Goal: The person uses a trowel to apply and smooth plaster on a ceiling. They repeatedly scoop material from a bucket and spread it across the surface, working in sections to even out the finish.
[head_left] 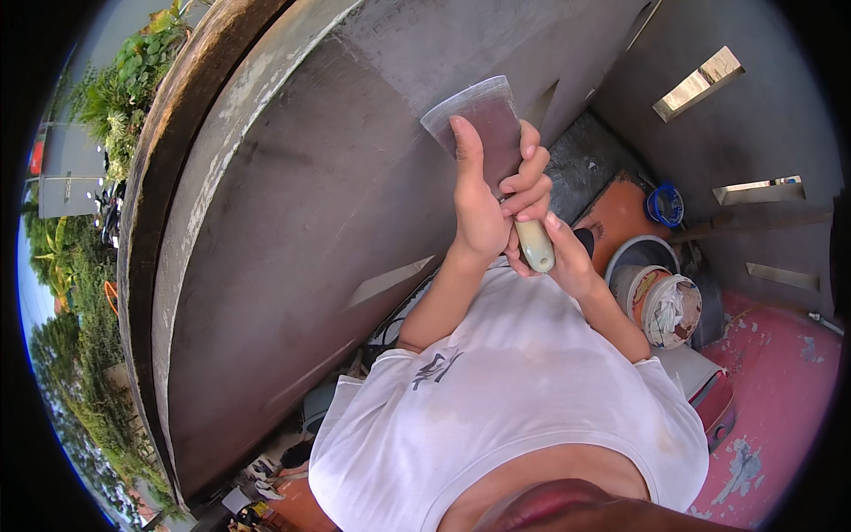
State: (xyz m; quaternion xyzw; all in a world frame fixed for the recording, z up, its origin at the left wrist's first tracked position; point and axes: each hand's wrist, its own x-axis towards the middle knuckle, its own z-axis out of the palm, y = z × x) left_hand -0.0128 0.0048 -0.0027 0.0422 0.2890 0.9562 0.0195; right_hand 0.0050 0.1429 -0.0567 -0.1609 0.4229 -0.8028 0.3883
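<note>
A putty knife with a wide, dark metal blade (487, 124) and a pale, cream-green handle (534, 246) is raised in front of my chest, its blade tilted up and away. My left hand (487, 208) is closed around it, the thumb lying along the blade's left side and the fingers curled over its right side. Lower down, my right hand (569, 257) grips the handle near its rounded butt end, the thumb on the right and fingertips showing beneath. Part of the blade and upper handle is hidden by my fingers.
A grey plastered wall (292, 204) with a wooden-edged top runs along my left. Slotted openings (698, 84) pierce the wall at right. Beside me on the right stand paint-smeared buckets (669, 306), a dark basin (640, 252) and a blue container (664, 205). Plants (133, 80) grow beyond the wall.
</note>
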